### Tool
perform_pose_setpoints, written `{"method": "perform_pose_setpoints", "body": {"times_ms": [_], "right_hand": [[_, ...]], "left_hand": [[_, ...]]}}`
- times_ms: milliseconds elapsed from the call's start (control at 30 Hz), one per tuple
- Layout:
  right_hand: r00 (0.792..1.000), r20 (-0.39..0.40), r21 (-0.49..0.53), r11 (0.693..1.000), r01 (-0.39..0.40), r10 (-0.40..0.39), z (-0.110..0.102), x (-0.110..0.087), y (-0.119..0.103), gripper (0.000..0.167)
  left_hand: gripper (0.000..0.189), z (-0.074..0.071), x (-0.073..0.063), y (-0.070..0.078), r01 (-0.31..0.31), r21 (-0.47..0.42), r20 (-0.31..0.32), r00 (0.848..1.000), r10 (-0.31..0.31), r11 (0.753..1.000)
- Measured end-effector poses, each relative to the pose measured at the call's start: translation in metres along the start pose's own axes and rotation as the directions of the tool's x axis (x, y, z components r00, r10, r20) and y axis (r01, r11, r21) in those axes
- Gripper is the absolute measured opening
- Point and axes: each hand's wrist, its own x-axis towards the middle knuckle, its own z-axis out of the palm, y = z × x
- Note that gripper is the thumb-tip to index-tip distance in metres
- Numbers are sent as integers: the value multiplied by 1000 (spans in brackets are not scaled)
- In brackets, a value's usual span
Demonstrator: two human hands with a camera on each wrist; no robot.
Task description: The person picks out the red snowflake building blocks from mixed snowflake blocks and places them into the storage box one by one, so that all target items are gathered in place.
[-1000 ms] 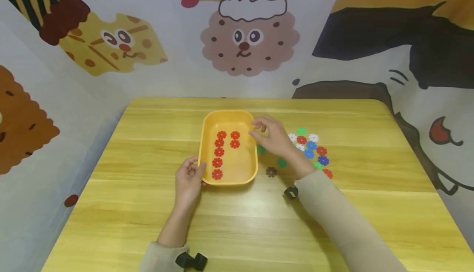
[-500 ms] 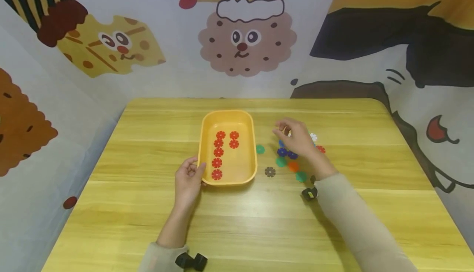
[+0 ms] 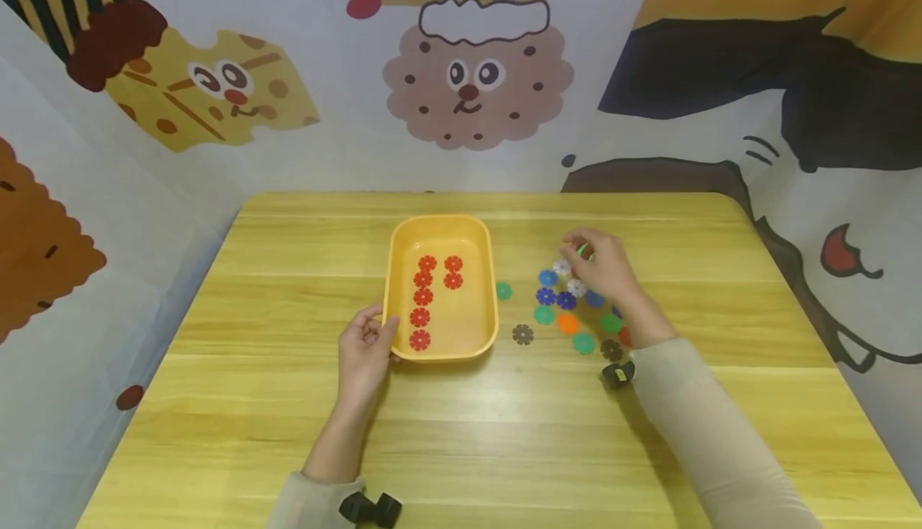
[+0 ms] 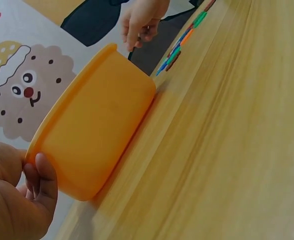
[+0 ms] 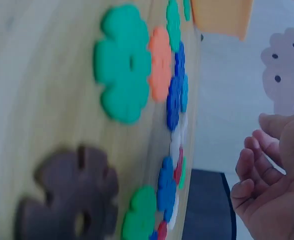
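Note:
A yellow plastic tray point(image 3: 464, 325) stands on the wooden table. Inside it lie several red snowflake discs point(image 3: 422, 297), most in a column on the left plus a short pair to the right. My left hand point(image 3: 364, 357) pinches the tray's near left rim; the left wrist view shows the thumb and fingers at the tray wall point(image 4: 94, 120). Over the loose discs right of the tray hovers my right hand point(image 3: 603, 263), its fingers loosely bent. Nothing shows between those fingers in the right wrist view, where the hand point(image 5: 277, 172) is above the discs. It hides part of the pile.
Loose snowflake discs are spread right of the tray: an orange disc point(image 3: 567, 323), a dark grey disc point(image 3: 523, 334), a teal disc point(image 3: 503, 291) close to the tray wall, and several blue, white and green ones. A cartoon-printed cloth point(image 3: 346, 113) hangs behind the table point(image 3: 461, 441).
My right hand has moved from the tray's right rim rightward to above the loose discs, uncovering blue, orange and teal ones. The left hand stays on the tray; the red discs have not moved.

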Motion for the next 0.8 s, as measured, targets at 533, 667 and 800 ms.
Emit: {"method": "perform_pose_setpoints", "body": {"times_ms": [533,667,800], "right_hand": [[950,233,-167,971,-171,207,-13,-2,22,18],[947,246,-180,970,-163,205,-14,-3,26,17],[942,247,-188,965,-185,229,-17,-3,26,22]], "left_hand": [[31,-1,2,0,4,26,6,1000,-4,1000],[31,-1,2,-1,1,23,10,1000,-2,1000],[32,-1,3,-1,3,27,14,1000,-3,1000]]}}
